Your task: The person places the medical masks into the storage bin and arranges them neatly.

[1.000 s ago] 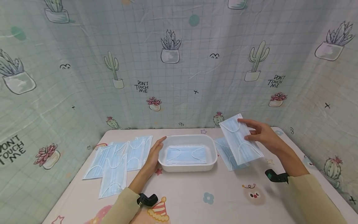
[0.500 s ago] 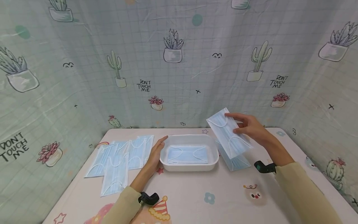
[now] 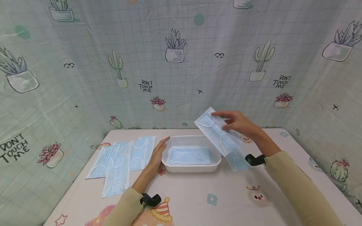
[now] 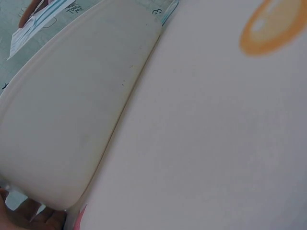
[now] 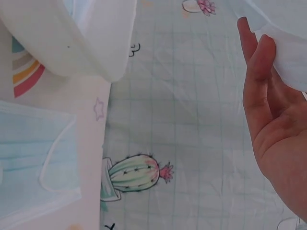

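My right hand (image 3: 237,123) pinches a light blue face mask (image 3: 216,128) by its upper edge. The mask hangs tilted in the air, over the right end of a white plastic tub (image 3: 192,169). My left hand (image 3: 156,157) holds the tub's left end, its fingertips at the rim; in the left wrist view its fingers (image 4: 36,218) lie against the tub's end. Inside the tub, masks (image 3: 189,156) lie flat in a stack. Another mask (image 3: 237,161) rests on the table right of the tub, partly hidden by the held one. In the right wrist view, white mask fabric (image 5: 292,62) shows beyond my fingers.
Several face masks (image 3: 116,175) lie overlapping on the table (image 3: 186,197) left of the tub. A patterned cloth (image 3: 181,81) hangs behind the table and along both sides. Each wrist wears a black device (image 3: 151,200).
My right hand has carried the mask leftward and slightly up, from above the mask on the table to the tub's right end. The left hand and the tub stay in place.
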Available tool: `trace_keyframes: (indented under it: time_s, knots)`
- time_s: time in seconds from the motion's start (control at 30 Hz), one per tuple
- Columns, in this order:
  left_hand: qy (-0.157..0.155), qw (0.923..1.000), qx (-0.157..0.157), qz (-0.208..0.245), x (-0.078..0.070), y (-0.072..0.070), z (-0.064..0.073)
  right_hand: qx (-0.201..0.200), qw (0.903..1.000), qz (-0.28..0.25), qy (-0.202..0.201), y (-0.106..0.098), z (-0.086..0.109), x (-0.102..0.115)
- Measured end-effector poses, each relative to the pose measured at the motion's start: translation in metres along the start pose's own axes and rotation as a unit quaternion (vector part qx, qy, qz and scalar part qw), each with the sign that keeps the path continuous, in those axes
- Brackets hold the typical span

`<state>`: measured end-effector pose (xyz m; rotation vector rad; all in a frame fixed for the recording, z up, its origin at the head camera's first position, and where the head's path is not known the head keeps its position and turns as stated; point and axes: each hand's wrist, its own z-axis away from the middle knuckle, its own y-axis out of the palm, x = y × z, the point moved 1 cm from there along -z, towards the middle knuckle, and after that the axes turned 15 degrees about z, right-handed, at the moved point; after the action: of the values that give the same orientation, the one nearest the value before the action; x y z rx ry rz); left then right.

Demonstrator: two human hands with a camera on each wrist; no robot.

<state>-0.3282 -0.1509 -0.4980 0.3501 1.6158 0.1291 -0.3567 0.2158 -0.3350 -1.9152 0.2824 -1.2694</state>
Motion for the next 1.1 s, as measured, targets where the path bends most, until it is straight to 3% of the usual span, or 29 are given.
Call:
trace_keyframes:
  time_s: [0.27,0.47,0.63,1.1]
  knots:
    - [0.006,1.0,0.004,0.002,-0.001,0.001,0.0,0.063,0.9975,0.032,0.001,0.018,-0.031,0.014]
    - [0.007,1.0,0.002,0.003,-0.002,0.002,0.001,0.115,0.9914,0.049,-0.037,0.031,-0.049,0.022]
    - [0.004,1.0,-0.002,-0.006,-0.001,0.002,0.002,0.155,0.9839,0.054,-0.071,0.044,-0.061,0.024]
    - [0.002,0.9998,-0.013,-0.017,0.001,0.0,-0.002,0.262,0.9545,0.104,-0.098,0.085,-0.089,0.03]
